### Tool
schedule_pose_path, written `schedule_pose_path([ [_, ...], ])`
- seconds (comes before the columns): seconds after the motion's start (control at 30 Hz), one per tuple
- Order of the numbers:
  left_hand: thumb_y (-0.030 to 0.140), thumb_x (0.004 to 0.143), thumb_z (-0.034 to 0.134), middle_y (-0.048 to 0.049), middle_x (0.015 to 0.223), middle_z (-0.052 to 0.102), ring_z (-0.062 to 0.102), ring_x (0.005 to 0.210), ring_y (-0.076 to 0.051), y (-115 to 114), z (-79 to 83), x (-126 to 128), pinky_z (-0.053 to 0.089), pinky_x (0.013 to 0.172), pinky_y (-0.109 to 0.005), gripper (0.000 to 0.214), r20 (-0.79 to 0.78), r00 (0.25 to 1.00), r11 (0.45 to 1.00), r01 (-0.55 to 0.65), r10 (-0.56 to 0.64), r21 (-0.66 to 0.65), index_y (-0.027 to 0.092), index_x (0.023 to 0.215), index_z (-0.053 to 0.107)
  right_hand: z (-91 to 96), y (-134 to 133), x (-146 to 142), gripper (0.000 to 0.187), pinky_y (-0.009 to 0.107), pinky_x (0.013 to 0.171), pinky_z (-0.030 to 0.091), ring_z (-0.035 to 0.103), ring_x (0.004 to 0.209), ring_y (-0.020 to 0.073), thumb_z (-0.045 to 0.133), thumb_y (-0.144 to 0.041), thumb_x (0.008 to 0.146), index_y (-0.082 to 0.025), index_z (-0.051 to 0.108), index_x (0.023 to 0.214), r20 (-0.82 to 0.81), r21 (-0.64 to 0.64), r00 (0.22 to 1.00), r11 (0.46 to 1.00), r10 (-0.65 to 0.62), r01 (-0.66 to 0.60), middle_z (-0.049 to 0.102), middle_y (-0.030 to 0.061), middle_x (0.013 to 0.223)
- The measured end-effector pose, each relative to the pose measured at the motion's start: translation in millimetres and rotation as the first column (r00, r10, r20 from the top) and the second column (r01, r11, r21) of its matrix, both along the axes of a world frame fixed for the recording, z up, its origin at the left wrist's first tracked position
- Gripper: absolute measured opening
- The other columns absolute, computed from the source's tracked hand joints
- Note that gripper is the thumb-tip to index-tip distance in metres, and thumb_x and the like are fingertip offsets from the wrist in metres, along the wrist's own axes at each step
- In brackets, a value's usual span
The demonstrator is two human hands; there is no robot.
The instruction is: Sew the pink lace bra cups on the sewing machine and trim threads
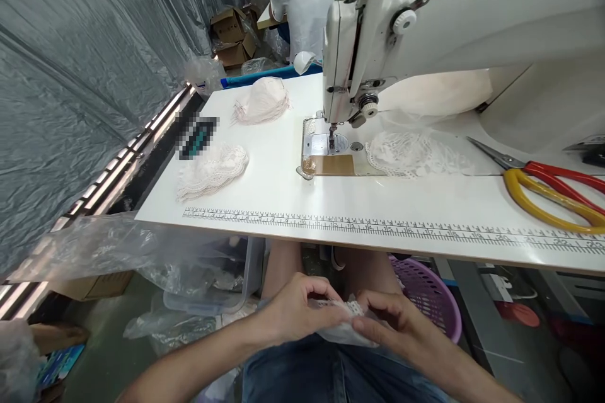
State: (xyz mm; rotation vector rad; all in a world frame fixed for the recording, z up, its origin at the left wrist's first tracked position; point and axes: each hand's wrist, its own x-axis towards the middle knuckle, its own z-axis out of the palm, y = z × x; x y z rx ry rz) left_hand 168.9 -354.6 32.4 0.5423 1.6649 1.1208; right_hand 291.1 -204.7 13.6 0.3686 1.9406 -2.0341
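Above my lap, in front of the table edge, a piece of white lace fabric (347, 326) is pinched between both hands. My left hand (302, 308) grips its left side with thumb and fingers. On the other side my right hand (390, 318) holds it the same way, close to the left. Part of the fabric is hidden behind the fingers. On the table, a lace piece (215, 170) lies at the left and a pale pink stack of fabric (262, 101) behind it. More white lace (411, 152) rests right of the needle plate (326, 145).
A white sewing machine (454, 19) takes up the right of the table (278, 195). Scissors (534, 179) with red and yellow handles lie at its right end. Below are a purple basket (451, 302) and a clear plastic bin (253, 271). A person in white (307, 6) sits beyond.
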Motion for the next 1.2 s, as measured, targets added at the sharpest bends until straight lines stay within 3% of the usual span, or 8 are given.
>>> schedule_pose_path([
  [0.33, 0.026, 0.061, 0.076, -0.0002, 0.072, 0.059, 0.05, 0.068, -0.012, -7, 6.5, -6, 0.034, 0.06, -0.019, 0.019, 0.009, 0.996, 0.996, 0.086, -0.086, -0.029, 0.013, 0.074, 0.07, -3.6, 2, 2, 0.032, 0.022, 0.054, 0.028, 0.035, 0.06, 0.0108, 0.062, -0.047, 0.079, -0.017, 0.056, 0.07, 0.021, -0.066, 1.0, 0.998, 0.02, -0.019, 0.043, -0.0038, 0.063],
  [0.67, 0.032, 0.062, 0.075, 0.0001, 0.067, 0.055, 0.045, 0.063, -0.011, -7, 2.1, -1, 0.03, 0.056, -0.02, 0.022, 0.084, 0.996, 0.999, -0.041, 0.043, -0.034, 0.012, 0.071, 0.071, -5.0, 0, -2, 0.038, 0.023, 0.056, 0.029, 0.035, 0.062, 0.0123, 0.06, -0.054, 0.078, -0.019, 0.051, 0.068, 0.036, -0.01, 0.999, 1.0, -0.002, 0.002, 0.041, -0.0034, 0.064],
  [0.9, 0.034, 0.07, 0.069, -0.0031, 0.07, 0.059, 0.049, 0.066, -0.013, -8, 1.6, -2, 0.033, 0.057, -0.021, 0.022, 0.017, 0.993, 0.992, -0.12, 0.12, 0.033, 0.013, 0.073, 0.073, -0.1, -1, -7, 0.039, 0.023, 0.056, 0.03, 0.037, 0.062, 0.0123, 0.054, -0.055, 0.082, -0.018, 0.051, 0.068, -0.024, 0.073, 1.0, 0.997, 0.0, 0.002, 0.04, -0.0032, 0.064],
  [1.07, 0.032, 0.074, 0.065, -0.002, 0.067, 0.057, 0.046, 0.062, -0.011, -10, 10.4, -10, 0.031, 0.055, -0.021, 0.02, -0.091, 0.99, 0.993, -0.106, 0.11, 0.044, 0.013, 0.073, 0.072, 8.7, 0, -19, 0.033, 0.022, 0.054, 0.03, 0.037, 0.061, 0.0109, 0.056, -0.047, 0.084, -0.018, 0.051, 0.07, -0.107, 0.13, 0.994, 0.991, 0.025, -0.011, 0.041, -0.0038, 0.065],
  [1.2, 0.03, 0.077, 0.064, -0.0034, 0.076, 0.06, 0.052, 0.071, -0.013, -14, 32.4, -23, 0.037, 0.063, -0.02, 0.018, -0.184, 0.98, 0.994, -0.057, 0.074, 0.098, 0.013, 0.075, 0.07, 26.8, 2, -34, 0.037, 0.022, 0.053, 0.031, 0.038, 0.059, 0.0109, 0.049, -0.048, 0.087, -0.019, 0.047, 0.065, -0.181, 0.187, 0.981, 0.982, 0.07, -0.035, 0.042, -0.0028, 0.063],
])
